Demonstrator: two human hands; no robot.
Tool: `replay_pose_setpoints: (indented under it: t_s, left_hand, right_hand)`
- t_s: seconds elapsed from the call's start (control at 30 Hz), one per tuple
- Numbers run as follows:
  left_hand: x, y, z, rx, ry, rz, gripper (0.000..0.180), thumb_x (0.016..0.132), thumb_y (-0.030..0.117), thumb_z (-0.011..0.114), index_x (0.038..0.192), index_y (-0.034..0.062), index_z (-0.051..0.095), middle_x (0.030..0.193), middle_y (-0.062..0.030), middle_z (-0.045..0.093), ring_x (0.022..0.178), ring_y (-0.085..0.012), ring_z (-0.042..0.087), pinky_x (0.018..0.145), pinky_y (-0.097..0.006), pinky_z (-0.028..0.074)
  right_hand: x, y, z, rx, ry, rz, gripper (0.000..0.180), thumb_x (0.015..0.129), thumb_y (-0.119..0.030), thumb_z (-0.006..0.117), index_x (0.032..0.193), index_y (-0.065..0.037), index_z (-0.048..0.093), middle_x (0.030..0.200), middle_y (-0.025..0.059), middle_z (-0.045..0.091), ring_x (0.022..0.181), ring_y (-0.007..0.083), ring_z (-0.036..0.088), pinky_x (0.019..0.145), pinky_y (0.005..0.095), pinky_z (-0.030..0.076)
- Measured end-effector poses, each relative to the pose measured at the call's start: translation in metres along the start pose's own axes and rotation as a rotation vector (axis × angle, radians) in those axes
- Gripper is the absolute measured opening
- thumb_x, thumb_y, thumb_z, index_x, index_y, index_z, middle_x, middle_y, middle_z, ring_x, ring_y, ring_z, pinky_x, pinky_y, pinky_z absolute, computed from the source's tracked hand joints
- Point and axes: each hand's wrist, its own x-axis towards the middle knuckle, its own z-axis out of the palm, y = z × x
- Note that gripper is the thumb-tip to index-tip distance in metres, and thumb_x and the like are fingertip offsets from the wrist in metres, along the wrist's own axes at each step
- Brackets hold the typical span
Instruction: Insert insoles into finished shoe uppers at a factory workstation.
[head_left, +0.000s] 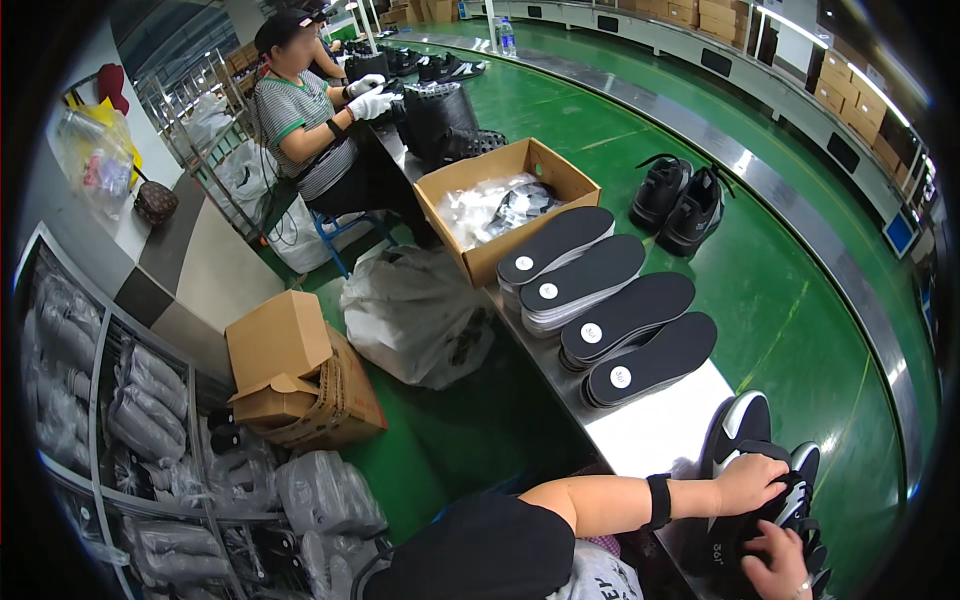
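At the lower right, black sneakers (738, 418) with white-and-grey toes stand side by side at the edge of the bench. My left hand (752, 485) lies over the top of one, fingers bent round its upper near the laces. Closer to me, my right hand (778, 563) is at the heel end of the same shoe, thumb and fingers apart, touching or just over its dark opening. What lies inside the shoe is hidden. Just beyond are several stacks of black insoles (655, 355) with round white stickers, laid in a row on the metal bench (655, 435).
Past the insoles stands an open cardboard box (580, 180) of plastic-wrapped pieces. A pair of black shoes (680, 200) sits on the green conveyor (770, 290). A gloved co-worker (310, 120) sits farther along. Left are a white bag (415, 320), a carton (300, 375) and a rack (95, 400) of wrapped items.
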Motion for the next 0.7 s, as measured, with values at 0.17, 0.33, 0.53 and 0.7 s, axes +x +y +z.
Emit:
replay_pose_setpoints:
  t_s: [0.17,0.33,0.53,0.7]
  left_hand:
    - [-0.002,-0.004,0.001,0.008,0.026,-0.015,0.023,0.076,0.021,0.053,0.089,0.0025,0.057,0.076,-0.0164,0.059,0.073,-0.0335,0.056,0.065,-0.040,0.044]
    - [-0.001,0.000,0.001,-0.005,0.032,-0.020,0.021,0.076,0.020,0.053,0.089,0.0029,0.057,0.077,-0.0164,0.059,0.074,-0.0329,0.056,0.065,-0.039,0.044]
    - [0.007,-0.002,0.000,-0.107,-0.023,0.072,0.019,0.075,0.016,0.055,0.086,0.0015,0.057,0.075,-0.0161,0.059,0.073,-0.0326,0.056,0.065,-0.038,0.043]
    - [0.006,-0.004,0.014,-0.127,-0.078,0.134,0.016,0.075,0.014,0.055,0.085,0.0011,0.056,0.075,-0.0165,0.058,0.073,-0.0330,0.055,0.065,-0.037,0.042]
  right_hand:
    - [-0.054,0.018,-0.006,0.100,0.097,0.531,0.028,0.078,-0.015,0.058,0.099,0.001,0.054,0.081,0.0159,0.059,0.072,0.0241,0.058,0.067,0.0309,0.046]
    - [-0.053,0.024,0.012,-0.141,-0.053,0.418,0.032,0.073,-0.023,0.060,0.094,0.001,0.057,0.084,0.0212,0.056,0.086,0.0367,0.051,0.079,0.0405,0.040]
    - [-0.047,0.035,0.023,0.012,-0.145,0.244,0.028,0.074,-0.015,0.057,0.095,0.003,0.053,0.083,0.0212,0.057,0.070,0.0368,0.055,0.063,0.0367,0.045]
    - [-0.025,0.029,0.012,0.499,-0.586,0.730,0.039,0.076,-0.015,0.058,0.108,0.001,0.044,0.080,0.0073,0.056,0.063,0.0144,0.053,0.049,0.0265,0.044]
